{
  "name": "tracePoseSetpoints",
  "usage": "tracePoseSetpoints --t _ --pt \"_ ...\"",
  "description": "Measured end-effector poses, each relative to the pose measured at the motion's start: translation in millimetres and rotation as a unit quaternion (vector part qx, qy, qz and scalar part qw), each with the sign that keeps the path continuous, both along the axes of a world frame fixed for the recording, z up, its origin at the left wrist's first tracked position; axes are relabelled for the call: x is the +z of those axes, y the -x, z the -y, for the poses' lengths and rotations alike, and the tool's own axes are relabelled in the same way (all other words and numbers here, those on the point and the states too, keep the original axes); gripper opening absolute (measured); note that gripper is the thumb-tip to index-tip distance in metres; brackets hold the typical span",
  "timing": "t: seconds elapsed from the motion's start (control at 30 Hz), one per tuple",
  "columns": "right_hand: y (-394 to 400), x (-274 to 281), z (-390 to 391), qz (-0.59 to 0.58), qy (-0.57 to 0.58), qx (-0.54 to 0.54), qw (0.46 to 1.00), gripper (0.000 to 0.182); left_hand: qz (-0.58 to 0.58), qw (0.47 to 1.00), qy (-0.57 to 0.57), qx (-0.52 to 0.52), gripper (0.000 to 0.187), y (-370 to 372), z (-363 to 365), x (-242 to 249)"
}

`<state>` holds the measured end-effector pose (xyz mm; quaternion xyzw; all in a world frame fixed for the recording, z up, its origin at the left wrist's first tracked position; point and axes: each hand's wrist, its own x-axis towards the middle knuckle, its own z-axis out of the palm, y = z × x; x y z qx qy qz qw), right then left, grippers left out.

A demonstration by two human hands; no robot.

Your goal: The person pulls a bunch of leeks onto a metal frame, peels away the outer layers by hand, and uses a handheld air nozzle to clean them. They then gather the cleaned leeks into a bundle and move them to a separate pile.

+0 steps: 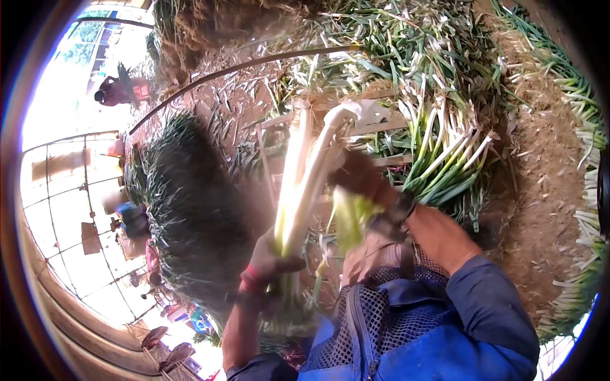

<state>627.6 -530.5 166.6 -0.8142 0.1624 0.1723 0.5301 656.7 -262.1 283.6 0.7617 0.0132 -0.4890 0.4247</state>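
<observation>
My left hand (272,261), in a glove, is closed round a few thick green onions (302,184). Their long white stalks point up and away from me, with the root ends at the top and the green leaves trailing below the hand. One stalk bends over to the right near its top. Beside these stalks my right hand (363,178) is smeared by motion, so I cannot tell whether its fingers grip anything. A blurred pale green leaf (351,219) hangs just below it.
Trimmed green onions (448,149) lie on a slatted wooden stand (381,129) to the right. Loose leaf scraps (406,44) heap up behind it. A tall stack of green onions (184,209) rises on the left. Another row (588,127) lines the right edge. A person (121,91) is far left.
</observation>
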Motion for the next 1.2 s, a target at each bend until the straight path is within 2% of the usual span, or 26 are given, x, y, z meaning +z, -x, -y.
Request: tracePoseSetpoints --t 0.03,0.1,0.13,0.17,0.2,0.27,0.3,0.33,0.4,0.43,0.47,0.5,0.53,0.6,0.63,0.67,0.7,0.73,0.77,0.8,0.87,0.93,1.0,1.07,1.13,1.2 --pt "8 -31 28 0.207 0.224 0.013 0.952 0.035 -0.002 1.000 0.003 0.004 0.078 1 -8 -2" --pt "-10 -80 128 0.153 0.306 -0.071 0.937 0.026 -0.021 0.998 -0.049 -0.039 0.079 11 -33 -6" --pt "-33 -112 196 0.103 0.341 -0.107 0.928 0.026 -0.053 0.998 -0.008 0.014 0.076 26 -31 3" --pt "-54 -139 264 0.064 0.375 -0.123 0.917 0.028 -0.062 0.998 -0.015 0.026 0.077 34 -48 -5" --pt "-48 -104 271 0.069 0.262 -0.195 0.943 0.027 -0.073 0.996 -0.023 0.041 0.078 42 -69 -19" --pt "-46 -131 276 0.094 0.122 -0.164 0.974 0.027 -0.059 0.996 -0.047 0.058 0.077 48 -103 -46" --pt "-26 -96 231 0.110 0.007 -0.154 0.982 0.027 -0.039 0.995 -0.069 0.059 0.077 49 -114 -53" --pt "-12 -106 203 0.092 0.002 -0.115 0.989 0.030 -0.038 0.995 -0.068 0.067 0.077 48 -118 -56" --pt "17 -63 128 0.027 0.109 0.146 0.983 0.022 -0.059 0.987 -0.040 0.142 0.076 49 -122 -63" --pt "26 -63 103 -0.106 0.063 0.250 0.960 0.038 -0.062 0.986 -0.028 0.151 0.071 50 -127 -70" --pt "38 -62 86 -0.062 0.014 0.329 0.942 0.051 -0.063 0.985 -0.027 0.157 0.071 51 -128 -72" --pt "50 -83 69 0.050 -0.059 0.401 0.913 0.060 -0.060 0.986 -0.028 0.153 0.068 50 -127 -74" --pt "35 -48 55 -0.166 -0.035 0.479 0.861 0.067 -0.058 0.987 -0.029 0.148 0.065 51 -126 -75" --pt "11 -63 57 -0.083 0.051 0.533 0.841 0.046 -0.067 0.986 -0.014 0.153 0.058 51 -126 -80" --pt "-6 -108 88 0.128 0.034 0.358 0.924 0.057 -0.089 0.984 -0.014 0.153 0.071 52 -128 -83" --pt "-56 -155 138 0.263 -0.017 0.304 0.916 0.050 -0.114 0.981 -0.015 0.153 0.084 56 -131 -87" --pt "-113 -87 172 -0.093 0.047 0.113 0.988 0.053 -0.122 0.979 -0.013 0.163 0.084 59 -134 -94" --pt "-126 23 161 0.015 0.264 0.025 0.964 0.062 -0.123 0.979 -0.010 0.163 0.084 59 -132 -94" --pt "-139 30 181 0.123 0.423 -0.058 0.896 0.062 -0.130 0.977 -0.014 0.167 0.084 58 -127 -93" --pt "-141 35 201 0.388 0.467 -0.039 0.794 0.068 -0.139 0.975 -0.021 0.169 0.084 59 -126 -91" --pt "-122 52 155 0.232 0.343 0.001 0.910 0.073 -0.130 0.976 0.002 0.174 0.084 60 -123 -96" --pt "-98 48 91 0.045 0.236 0.100 0.966 0.068 -0.124 0.975 0.019 0.182 0.084 61 -120 -99" --pt "-75 9 40 0.077 0.216 0.159 0.960 0.066 -0.134 0.972 0.033 0.190 0.083 61 -116 -102" --pt "-66 -27 8 0.187 0.191 0.158 0.951 0.035 -0.121 0.980 0.021 0.155 0.082 64 -116 -110" --pt "-86 -43 11 0.215 0.311 0.133 0.916 0.020 -0.109 0.987 0.010 0.119 0.081 65 -115 -115" --pt "-121 -51 77 0.107 0.323 -0.035 0.940 0.022 -0.156 0.980 0.048 0.115 0.082 73 -118 -112"
